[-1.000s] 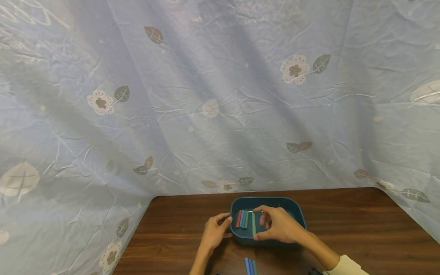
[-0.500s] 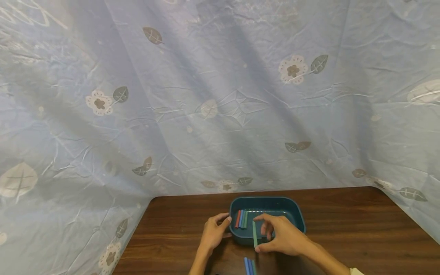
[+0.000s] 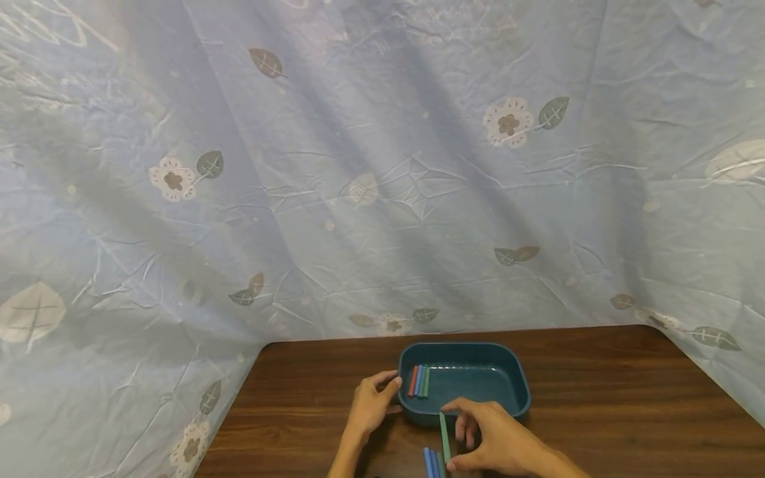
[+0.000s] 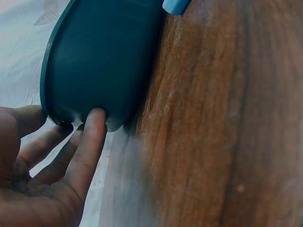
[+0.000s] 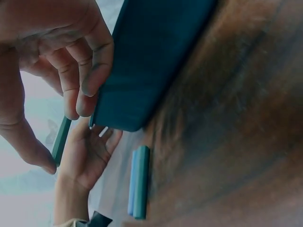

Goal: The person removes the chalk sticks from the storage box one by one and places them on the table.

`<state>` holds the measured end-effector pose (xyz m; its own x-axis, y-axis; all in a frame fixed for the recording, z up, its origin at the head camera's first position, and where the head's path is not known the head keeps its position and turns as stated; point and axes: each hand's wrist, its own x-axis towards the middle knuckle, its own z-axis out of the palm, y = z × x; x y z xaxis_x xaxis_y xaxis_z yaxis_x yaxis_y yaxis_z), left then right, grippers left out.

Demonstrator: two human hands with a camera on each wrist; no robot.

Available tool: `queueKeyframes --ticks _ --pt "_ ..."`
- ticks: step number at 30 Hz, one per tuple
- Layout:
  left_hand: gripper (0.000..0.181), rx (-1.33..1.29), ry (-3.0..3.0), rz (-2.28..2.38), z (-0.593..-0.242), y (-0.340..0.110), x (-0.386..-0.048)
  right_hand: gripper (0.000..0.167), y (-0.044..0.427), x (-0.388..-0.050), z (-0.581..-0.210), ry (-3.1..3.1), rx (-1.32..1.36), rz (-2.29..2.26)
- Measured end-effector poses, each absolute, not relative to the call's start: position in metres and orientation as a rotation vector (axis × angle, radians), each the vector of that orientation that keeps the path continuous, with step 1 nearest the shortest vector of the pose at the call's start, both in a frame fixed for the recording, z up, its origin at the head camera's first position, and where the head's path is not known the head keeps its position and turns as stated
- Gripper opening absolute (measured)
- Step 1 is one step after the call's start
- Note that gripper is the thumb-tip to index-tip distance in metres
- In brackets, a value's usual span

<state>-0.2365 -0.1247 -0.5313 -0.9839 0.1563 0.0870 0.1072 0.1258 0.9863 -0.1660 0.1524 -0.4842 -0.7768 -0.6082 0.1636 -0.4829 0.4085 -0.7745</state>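
Observation:
Between thumb and index fingertip, my right hand [image 3: 499,438] pinches a slim green stick [image 3: 445,438] by its two ends, just in front of the box. In the right wrist view the stick [image 5: 61,140] looks faceted. Fairly straight fingers of my left hand [image 3: 372,406] touch the left end of a dark teal box [image 3: 466,347]. The left wrist view shows these fingertips [image 4: 97,118] against its wall. Inside, at the left, several red, blue and green sticks [image 3: 420,382] lie side by side. Blue and green sticks [image 3: 431,461] rest on the table close to the held one.
The dark wooden table [image 3: 586,378] extends to both sides of the box. Behind it hangs a pale blue sheet [image 3: 382,199] printed with flowers and leaves, which also covers the sides.
My right hand has brought the green stick from over the box toward me, past its front rim, down beside the sticks on the table. My left hand has stayed at the box.

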Motion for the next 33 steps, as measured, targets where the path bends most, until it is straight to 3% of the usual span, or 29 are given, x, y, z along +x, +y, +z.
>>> queueKeyframes --ticks 8,19,33 --pt "0.042 0.289 2.335 2.043 -0.533 -0.125 -0.236 0.064 0.153 -0.160 -0.496 2.415 -0.990 -1.361" --pt "0.040 0.281 2.339 2.037 -0.533 -0.125 -0.235 0.060 0.154 -0.159 -0.512 2.335 -0.793 -1.297" --pt "0.041 0.294 2.334 2.042 -0.530 -0.125 -0.236 0.051 0.161 -0.170 -0.546 2.385 -0.980 -1.167"
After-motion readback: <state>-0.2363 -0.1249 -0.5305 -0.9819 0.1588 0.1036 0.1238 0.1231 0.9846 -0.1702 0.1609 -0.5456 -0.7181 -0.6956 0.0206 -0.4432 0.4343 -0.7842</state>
